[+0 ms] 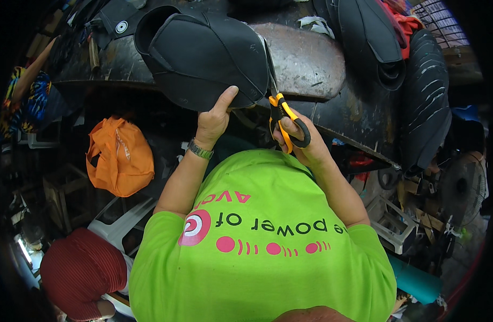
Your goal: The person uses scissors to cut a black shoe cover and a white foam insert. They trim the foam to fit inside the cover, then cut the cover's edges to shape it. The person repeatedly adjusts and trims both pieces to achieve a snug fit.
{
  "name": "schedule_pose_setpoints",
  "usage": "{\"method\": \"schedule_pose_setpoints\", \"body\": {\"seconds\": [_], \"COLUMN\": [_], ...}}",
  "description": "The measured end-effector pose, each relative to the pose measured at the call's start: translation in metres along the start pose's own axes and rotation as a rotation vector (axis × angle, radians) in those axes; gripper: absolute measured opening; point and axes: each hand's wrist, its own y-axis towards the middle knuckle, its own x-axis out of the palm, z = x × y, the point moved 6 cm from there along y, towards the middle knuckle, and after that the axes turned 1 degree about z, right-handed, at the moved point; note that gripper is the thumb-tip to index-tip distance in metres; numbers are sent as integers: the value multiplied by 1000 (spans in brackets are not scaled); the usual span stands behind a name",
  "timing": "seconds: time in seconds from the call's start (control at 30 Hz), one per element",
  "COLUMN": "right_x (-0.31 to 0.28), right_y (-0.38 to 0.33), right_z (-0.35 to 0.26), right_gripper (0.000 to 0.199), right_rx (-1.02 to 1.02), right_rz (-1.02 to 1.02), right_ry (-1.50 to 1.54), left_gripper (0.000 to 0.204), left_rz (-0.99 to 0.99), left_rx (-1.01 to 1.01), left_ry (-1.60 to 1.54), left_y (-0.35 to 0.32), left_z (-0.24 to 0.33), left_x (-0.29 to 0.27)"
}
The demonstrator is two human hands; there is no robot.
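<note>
Left hand [213,119]: fingers pinch the black curved leather piece [203,59] at its lower edge, thumb on top.
Right hand [300,140]: fingers closed through the orange-handled scissors [281,110], blades at the edge just right of the thumb.
Risk: the cut may wander, or nick the nearby thumb, if the piece slips.

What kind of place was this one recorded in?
Probably a small, cluttered craft workshop: a worn workbench, stacked black padded pieces, and scissors cutting a black piece.
</note>
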Motion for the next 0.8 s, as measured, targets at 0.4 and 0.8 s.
{"method": "schedule_pose_setpoints", "body": {"seconds": [0.4, 0.8], "right_x": [-4, 8], "right_y": [-5, -5], "right_z": [13, 37], "right_gripper": [44, 46], "right_rx": [85, 214], "right_rz": [-34, -291], "right_ry": [43, 303], "left_gripper": [23, 24], "left_rz": [-5, -23], "left_rx": [-426, -599], "left_ry": [-558, -783], "left_y": [-15, -39], "left_z": [-24, -5], "left_x": [6, 6]}}
